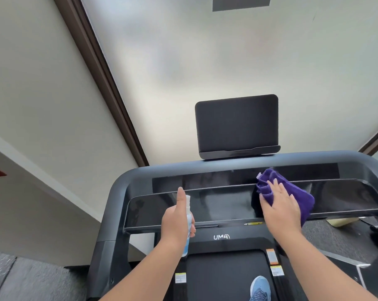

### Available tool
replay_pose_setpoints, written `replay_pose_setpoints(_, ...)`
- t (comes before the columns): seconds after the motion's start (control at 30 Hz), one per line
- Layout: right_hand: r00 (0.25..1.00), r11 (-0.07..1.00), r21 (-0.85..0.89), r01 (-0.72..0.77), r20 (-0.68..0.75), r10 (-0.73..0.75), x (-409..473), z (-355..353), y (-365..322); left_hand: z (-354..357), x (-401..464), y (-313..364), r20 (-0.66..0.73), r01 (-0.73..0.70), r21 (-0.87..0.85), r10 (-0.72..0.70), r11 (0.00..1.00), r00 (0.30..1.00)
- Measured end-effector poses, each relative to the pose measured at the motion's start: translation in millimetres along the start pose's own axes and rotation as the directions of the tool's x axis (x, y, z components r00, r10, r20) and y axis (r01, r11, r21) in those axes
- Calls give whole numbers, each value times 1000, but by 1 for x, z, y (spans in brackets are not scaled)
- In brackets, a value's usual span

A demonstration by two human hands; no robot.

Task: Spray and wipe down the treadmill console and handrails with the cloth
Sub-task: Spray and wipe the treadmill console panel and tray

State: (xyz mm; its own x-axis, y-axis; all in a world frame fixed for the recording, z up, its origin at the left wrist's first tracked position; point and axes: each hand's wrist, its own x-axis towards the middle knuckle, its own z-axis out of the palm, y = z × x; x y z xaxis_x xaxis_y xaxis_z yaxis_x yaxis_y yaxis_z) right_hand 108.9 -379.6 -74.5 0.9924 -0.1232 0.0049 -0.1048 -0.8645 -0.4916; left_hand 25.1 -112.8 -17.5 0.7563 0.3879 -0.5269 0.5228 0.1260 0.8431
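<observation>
Two hands over treadmill console [205, 205]: right hand [280, 206], fingers straight and slightly apart, presses purple cloth [292, 192] flat on glossy panel right of centre; left hand [175, 220], fingers curled round spray bottle [188, 222], index finger up top.

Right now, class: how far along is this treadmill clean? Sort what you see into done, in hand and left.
Done: the glossy console panel shows pale streaks left of the cloth, so it looks sprayed. In hand: the right hand presses the purple cloth flat on the panel, while the left hand grips the spray bottle. Left: the panel's right end, the screen and the handrail, which neither hand touches.
</observation>
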Motion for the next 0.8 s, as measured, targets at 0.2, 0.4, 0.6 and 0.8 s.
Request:
replay_pose_setpoints(0.2,969,967,115,-226,-77,236,38,12,-31,-18,0,-4,-41,3,14,-2,1000,999)
replay_pose_setpoints(0.4,995,921,383,-77,-23,92,42,40,-101,-42,-1,-15,-91,16,-3,-16,1000,996)
replay_pose_setpoints(0.6,947,922,326,211,167,-276,3,76,-155,-57,-5,-24,-137,20,-4,-21,1000,990)
replay_pose_setpoints(0.8,776,847,165,505,344,-530,-46,79,-141,-50,-8,-35,-101,3,-127,-16,992,995)
